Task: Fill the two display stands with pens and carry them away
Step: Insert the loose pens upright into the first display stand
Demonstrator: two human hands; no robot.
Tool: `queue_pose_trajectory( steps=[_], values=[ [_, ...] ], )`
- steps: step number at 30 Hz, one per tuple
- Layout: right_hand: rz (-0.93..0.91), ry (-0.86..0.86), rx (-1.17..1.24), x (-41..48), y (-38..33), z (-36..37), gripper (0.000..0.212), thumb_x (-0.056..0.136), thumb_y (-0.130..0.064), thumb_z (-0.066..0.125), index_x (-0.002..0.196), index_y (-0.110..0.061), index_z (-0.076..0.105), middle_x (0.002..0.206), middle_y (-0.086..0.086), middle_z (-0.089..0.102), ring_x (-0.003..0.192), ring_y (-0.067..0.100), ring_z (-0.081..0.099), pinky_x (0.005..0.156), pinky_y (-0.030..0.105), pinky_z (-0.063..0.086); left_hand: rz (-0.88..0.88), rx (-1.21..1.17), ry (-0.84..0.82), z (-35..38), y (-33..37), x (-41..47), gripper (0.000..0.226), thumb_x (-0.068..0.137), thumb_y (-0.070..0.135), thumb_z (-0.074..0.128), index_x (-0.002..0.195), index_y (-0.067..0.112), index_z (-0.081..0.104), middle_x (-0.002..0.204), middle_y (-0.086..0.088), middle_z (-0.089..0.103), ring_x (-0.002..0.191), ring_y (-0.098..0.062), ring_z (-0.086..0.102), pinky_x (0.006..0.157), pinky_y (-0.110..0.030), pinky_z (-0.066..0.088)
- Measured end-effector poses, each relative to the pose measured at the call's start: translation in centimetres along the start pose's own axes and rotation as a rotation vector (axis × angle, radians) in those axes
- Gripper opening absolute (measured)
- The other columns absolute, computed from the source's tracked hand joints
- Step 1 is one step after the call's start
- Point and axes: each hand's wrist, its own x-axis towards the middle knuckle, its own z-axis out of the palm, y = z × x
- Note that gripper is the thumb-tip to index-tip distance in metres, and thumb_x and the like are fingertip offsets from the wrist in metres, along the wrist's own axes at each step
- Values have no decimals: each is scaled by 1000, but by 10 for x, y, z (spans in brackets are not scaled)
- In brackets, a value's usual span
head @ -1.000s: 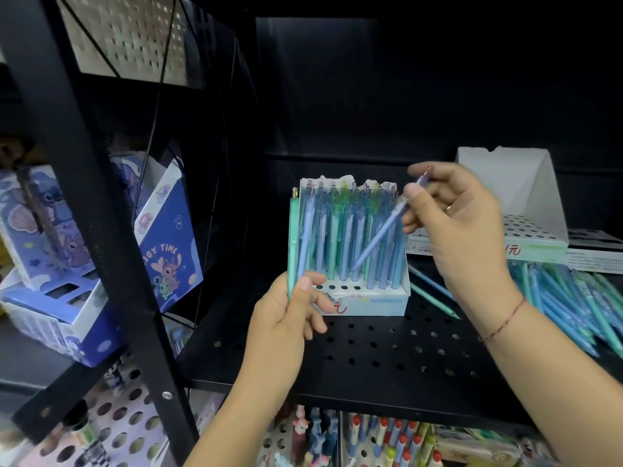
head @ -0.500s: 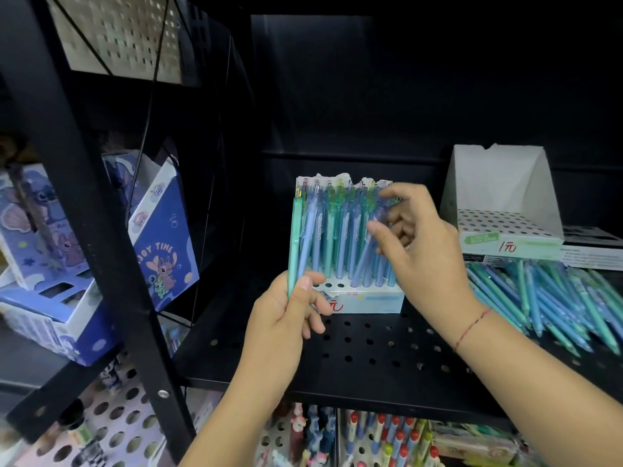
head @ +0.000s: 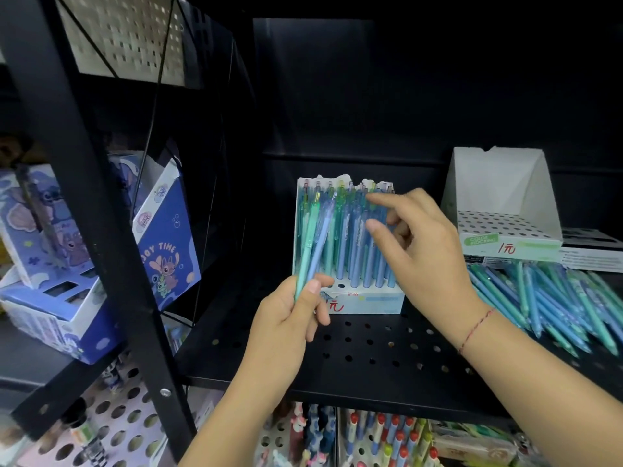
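First stand (head: 367, 303) at mid-shelf (head: 371, 358) nearly full, few front holes vacant; left grip (head: 286, 325) clamped on two pens (head: 312, 244), right grip (head: 431, 257) fingers apart over racked pens (head: 354, 244); second stand (head: 505, 224) empty, loose pens (head: 556, 298) heaped before it; carrying not begun.

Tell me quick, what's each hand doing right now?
Left hand: grips two pens, one green, one blue.
Right hand: open, fingers spread at the display stand, holding nothing visible.
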Motion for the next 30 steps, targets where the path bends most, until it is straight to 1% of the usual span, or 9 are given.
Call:
queue_pose_trajectory(
  steps=[4, 6, 8, 11, 13, 17, 21, 25, 30],
  values=[
    [187, -181, 464, 2, -21, -2, 32, 93, -21, 59, 124, -27, 54, 92, -9, 63, 63, 13, 62, 58, 23, 50, -15, -11, -36, 1, 4, 0, 27, 100, 32, 40, 103, 28, 67, 64, 5, 54, 53, -8, 40, 59, -14, 41],
    [262, -266, 628, 4, -26, 2, 28, 93, -18, 59, 120, -23, 56, 84, -3, 67, 65, 24, 66, 56, 25, 51, -23, -9, -67, 1, 5, -1, 27, 100, 32, 41, 106, 27, 66, 64, 5, 54, 53, -8, 39, 58, -15, 40],
    [285, -285, 703, 5, -28, 7, 19, 93, -13, 58, 110, -22, 60, 74, 4, 68, 63, 30, 63, 55, 27, 50, -17, -3, -96, 1, 6, -2, 27, 99, 33, 41, 107, 28, 66, 65, 4, 56, 54, -8, 41, 59, -14, 40],
    [304, -205, 777, 6, -29, 8, 14, 93, -5, 56, 102, -13, 62, 74, 12, 67, 60, 19, 61, 55, 24, 50, 5, -11, -78, 2, 6, -3, 29, 94, 38, 41, 107, 29, 66, 71, 4, 64, 57, -9, 48, 58, -15, 41],
    [296, -87, 770, 10, -27, 2, 14, 93, -4, 55, 105, -9, 60, 77, 11, 68, 60, 16, 61, 58, 22, 52, 17, -65, 14, 2, 6, -2, 31, 92, 39, 40, 107, 28, 65, 75, 4, 67, 60, -9, 52, 58, -18, 43],
    [221, 90, 553, 16, -18, -9, 23, 93, -10, 57, 115, -18, 53, 75, 4, 66, 65, 15, 64, 63, 25, 55, 52, -159, 169, 1, 6, -3, 36, 88, 42, 39, 108, 25, 63, 72, 5, 65, 60, -7, 53, 57, -17, 44],
    [135, 41, 301, 7, -13, -2, 30, 93, -16, 58, 118, -28, 47, 74, 0, 61, 68, 15, 64, 67, 38, 56, 54, -151, 174, 1, 5, -2, 34, 88, 41, 39, 108, 27, 63, 69, 5, 63, 60, -7, 53, 57, -17, 44],
    [60, 24, 219, 0, -9, 5, 31, 94, -21, 57, 119, -34, 43, 74, -2, 59, 68, 16, 62, 66, 37, 52, 50, -131, 169, 1, 3, -2, 34, 88, 42, 39, 108, 29, 63, 69, 4, 63, 61, -8, 54, 57, -17, 45],
    [41, 0, 167, -1, -7, 12, 36, 94, -21, 57, 124, -29, 40, 75, 2, 58, 68, 17, 62, 64, 35, 49, 46, -106, 158, 1, 3, -2, 35, 86, 46, 39, 108, 32, 63, 68, 5, 62, 60, -8, 52, 58, -18, 44]
  ],
)
